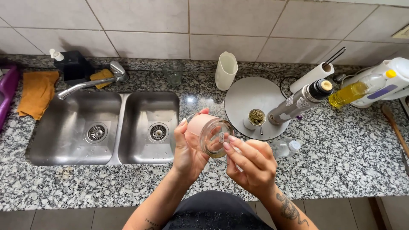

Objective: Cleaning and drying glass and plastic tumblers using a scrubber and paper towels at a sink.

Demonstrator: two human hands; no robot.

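Note:
My left hand (187, 149) grips a clear glass jar (215, 137) with a pale pink label, held on its side above the counter's front edge, mouth toward me. My right hand (251, 164) touches the jar's rim with its fingertips, pinching something small and pale that I cannot make out. Both hands are just right of the double steel sink (106, 127).
On the speckled granite counter (341, 162): a round grey tray (245, 96) with a herb-filled cup and straw (257, 118), a steel thermos (300, 103), a white jug (226, 70), an oil bottle (353, 91), a paper towel roll (312, 76), a small clear bottle (286, 148), a drinking glass (173, 73). An orange cloth (37, 93) lies left of the tap (91, 81).

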